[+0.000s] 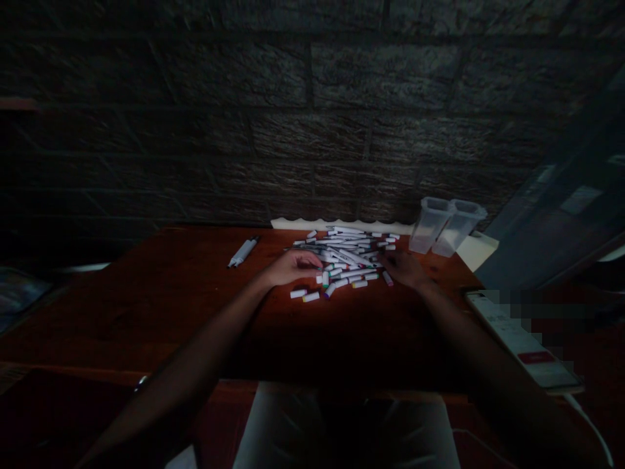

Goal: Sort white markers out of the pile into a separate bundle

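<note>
A heap of white markers (349,244) lies near the back of the wooden table, with loose marker caps (311,297) of several end colours along its front. At the heap's left edge is my left hand (293,267). Its thumb and fingers come together beside the caps, around a small dark-tipped thing I cannot make out. My right hand (405,268) reaches in from the right, its fingertips bent down at the heap's right side. Those fingers are in shadow, so their grip is hidden. A cap with a pinkish end (387,278) lies just left of it.
Two clear plastic containers (442,228) stand at the back right. A pair of markers (243,252) lies apart on the left. At the right edge rests a phone (525,345) with a white cable (588,420). A brick wall (312,130) rises behind the table (161,299).
</note>
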Demonstrator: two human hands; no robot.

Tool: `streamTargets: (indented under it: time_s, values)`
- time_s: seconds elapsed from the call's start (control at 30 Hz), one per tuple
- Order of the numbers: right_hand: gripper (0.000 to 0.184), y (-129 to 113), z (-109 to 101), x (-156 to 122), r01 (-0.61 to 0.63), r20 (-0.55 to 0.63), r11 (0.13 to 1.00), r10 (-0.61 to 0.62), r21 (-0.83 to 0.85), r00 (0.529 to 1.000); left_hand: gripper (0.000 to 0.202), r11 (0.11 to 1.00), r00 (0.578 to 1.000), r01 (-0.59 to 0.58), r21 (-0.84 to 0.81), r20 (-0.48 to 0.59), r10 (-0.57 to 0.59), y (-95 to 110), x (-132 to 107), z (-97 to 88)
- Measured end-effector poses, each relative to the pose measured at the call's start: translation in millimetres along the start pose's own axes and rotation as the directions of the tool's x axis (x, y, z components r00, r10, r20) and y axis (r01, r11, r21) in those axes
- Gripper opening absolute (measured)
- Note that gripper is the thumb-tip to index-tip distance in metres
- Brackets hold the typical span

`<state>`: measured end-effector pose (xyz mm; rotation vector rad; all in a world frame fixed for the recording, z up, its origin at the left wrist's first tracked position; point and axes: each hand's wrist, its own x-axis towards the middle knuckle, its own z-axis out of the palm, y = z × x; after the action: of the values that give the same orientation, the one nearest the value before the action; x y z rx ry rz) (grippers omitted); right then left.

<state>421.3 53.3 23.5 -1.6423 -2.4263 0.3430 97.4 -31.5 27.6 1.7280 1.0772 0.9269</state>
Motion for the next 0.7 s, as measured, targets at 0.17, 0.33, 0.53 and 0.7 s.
streamTargets:
  time_s: [0.17,0.33,0.53,0.7]
  values:
    - [0.042,0.6,1.1,0.3,0.005,-0.003,1.000,-0.005,0.007,1.000,0.038,0.999,0.999,-0.025,0.019,-0.031,0.026,-5.1,1.4,-2.3]
    - [0.043,3.1,5.7,1.6,0.020,-0.014,0.999,-0.019,0.033,1.000,0.038,1.000,1.000,-0.019,-0.011,-0.012,0.019,-2.2,1.3,1.1]
    - [0.043,2.8,5.5,1.3,0.021,-0.021,1.000,-0.021,0.022,1.000,0.039,0.999,1.000,0.021,-0.025,-0.001,-0.021,0.6,0.0,1.6]
    - [0.043,0.4,3.1,-0.3,0.006,-0.019,0.999,-0.006,0.034,1.000,0.037,0.999,0.999,0.052,-0.015,0.010,-0.052,-3.2,-0.2,0.7]
